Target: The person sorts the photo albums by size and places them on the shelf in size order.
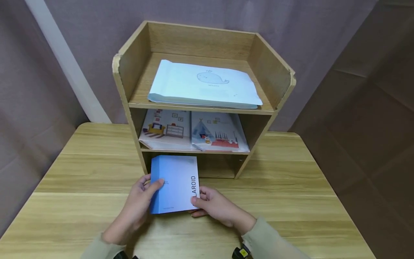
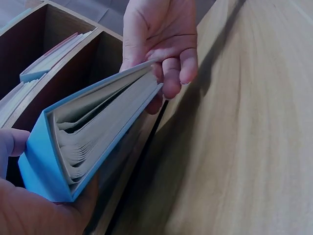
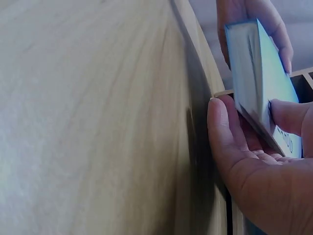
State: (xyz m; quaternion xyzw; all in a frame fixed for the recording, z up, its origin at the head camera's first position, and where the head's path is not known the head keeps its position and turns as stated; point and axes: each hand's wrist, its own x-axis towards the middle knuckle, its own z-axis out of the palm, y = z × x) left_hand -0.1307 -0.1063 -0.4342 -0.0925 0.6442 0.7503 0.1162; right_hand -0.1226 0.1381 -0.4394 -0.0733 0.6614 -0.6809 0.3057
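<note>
A thick blue photo album [image 1: 178, 172] with dark lettering reading "LAROID" is held in front of the shelf's bottom compartment. My left hand [image 1: 137, 201] grips its spine side, thumb on the cover and fingers behind. On the opposite edge, my right hand [image 1: 218, 207] pinches the lower corner, its thumb partly covering the lettering. From the left wrist view, the album [image 2: 44, 161] shows its page ends, slightly parted between the covers. In the right wrist view, the right thumb presses the cover while the other fingers curl underneath.
A wooden three-level shelf [image 1: 137, 104] stands at the back of the wooden table [image 1: 81, 208]. A white album with a whale drawing [image 1: 207, 84] lies on its top level. Illustrated books [image 1: 194, 131] lie side by side on the middle level. Curtains [image 1: 200, 10] hang behind.
</note>
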